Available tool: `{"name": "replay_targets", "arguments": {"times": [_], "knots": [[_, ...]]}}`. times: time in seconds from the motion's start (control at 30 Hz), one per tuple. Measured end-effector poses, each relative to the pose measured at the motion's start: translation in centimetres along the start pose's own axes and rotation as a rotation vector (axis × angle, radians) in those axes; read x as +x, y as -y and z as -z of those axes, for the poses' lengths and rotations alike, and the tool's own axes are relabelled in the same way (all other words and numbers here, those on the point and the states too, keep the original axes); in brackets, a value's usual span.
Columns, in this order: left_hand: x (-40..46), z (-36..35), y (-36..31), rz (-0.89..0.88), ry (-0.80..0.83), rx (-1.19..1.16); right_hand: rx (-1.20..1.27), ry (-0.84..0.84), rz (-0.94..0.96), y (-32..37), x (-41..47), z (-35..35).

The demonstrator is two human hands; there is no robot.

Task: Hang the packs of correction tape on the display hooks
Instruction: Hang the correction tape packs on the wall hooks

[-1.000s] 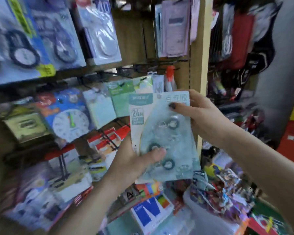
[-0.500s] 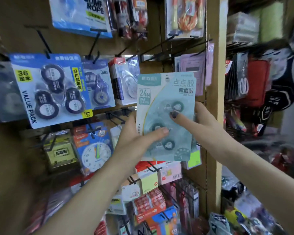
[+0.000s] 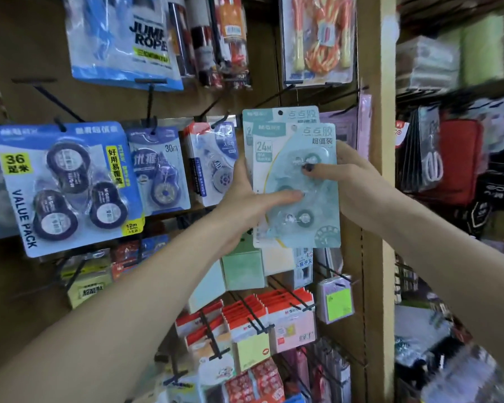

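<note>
At the far left of the frame a large blue value pack of three dark correction tapes [image 3: 67, 187] hangs on a black display hook [image 3: 59, 125] fixed to the brown pegboard [image 3: 26, 53]. Right of it, a smaller blue 30m correction tape pack [image 3: 159, 173] and a white-and-red tape pack [image 3: 211, 164] hang side by side on their own hooks, and above them, in the upper middle of the frame, a blue jump rope package [image 3: 122, 42] hangs on the row above. In the centre, the left hand [image 3: 242, 205] reaches up from the lower left, its grip closed on the left edge of a pale teal 24M correction tape pack [image 3: 297, 184]: the thumb lies across the front blister and the fingers wrap behind. A second, identical teal pack [image 3: 280, 114] sits directly behind it and slightly higher, its punched hole showing at the top edge; whether that hole is on a hook cannot be told. The right hand [image 3: 349, 181] comes in from the lower right, gripping the front pack's right edge, with a dark-nailed thumb pressed on the upper part of the blister. Below the hands, in the lower middle, red-topped sticky note packs [image 3: 277, 318] hang in rows on more hooks. Just right of the teal packs stands a light wooden upright post [image 3: 376, 199], and beyond it, at the right of the frame, blurred dark and red goods [image 3: 460, 161] hang.
</note>
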State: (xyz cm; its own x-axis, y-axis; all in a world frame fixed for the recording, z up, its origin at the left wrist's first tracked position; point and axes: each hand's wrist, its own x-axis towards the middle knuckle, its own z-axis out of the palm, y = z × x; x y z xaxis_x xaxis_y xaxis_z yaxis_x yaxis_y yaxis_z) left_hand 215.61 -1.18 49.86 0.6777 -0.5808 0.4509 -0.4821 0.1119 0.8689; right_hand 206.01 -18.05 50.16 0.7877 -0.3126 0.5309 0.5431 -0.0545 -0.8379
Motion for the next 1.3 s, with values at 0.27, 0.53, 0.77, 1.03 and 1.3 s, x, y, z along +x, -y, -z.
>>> {"name": "replay_targets", "arguments": {"times": [0.27, 0.53, 0.77, 1.03, 1.3], "knots": [[2.8, -1.2, -1.0, -0.001, -0.042, 0.033, 0.098, 0.020, 0.020, -0.2, 2.7, 1.6], [3.9, -1.4, -1.0, 0.031, -0.071, 0.050, 0.062, 0.064, 0.000, -0.3, 3.8, 1.8], [4.3, -1.1, -1.7, 0.045, -0.092, 0.054, 0.037, 0.078, -0.010, 0.3, 4.7, 1.7], [3.9, -0.9, -1.8, 0.068, -0.084, 0.085, 0.057, 0.119, -0.032, 0.8, 4.3, 1.6], [4.4, -0.8, -1.4, 0.120, -0.117, 0.105, 0.059, 0.098, -0.070, 0.2, 5.2, 1.6]]}}
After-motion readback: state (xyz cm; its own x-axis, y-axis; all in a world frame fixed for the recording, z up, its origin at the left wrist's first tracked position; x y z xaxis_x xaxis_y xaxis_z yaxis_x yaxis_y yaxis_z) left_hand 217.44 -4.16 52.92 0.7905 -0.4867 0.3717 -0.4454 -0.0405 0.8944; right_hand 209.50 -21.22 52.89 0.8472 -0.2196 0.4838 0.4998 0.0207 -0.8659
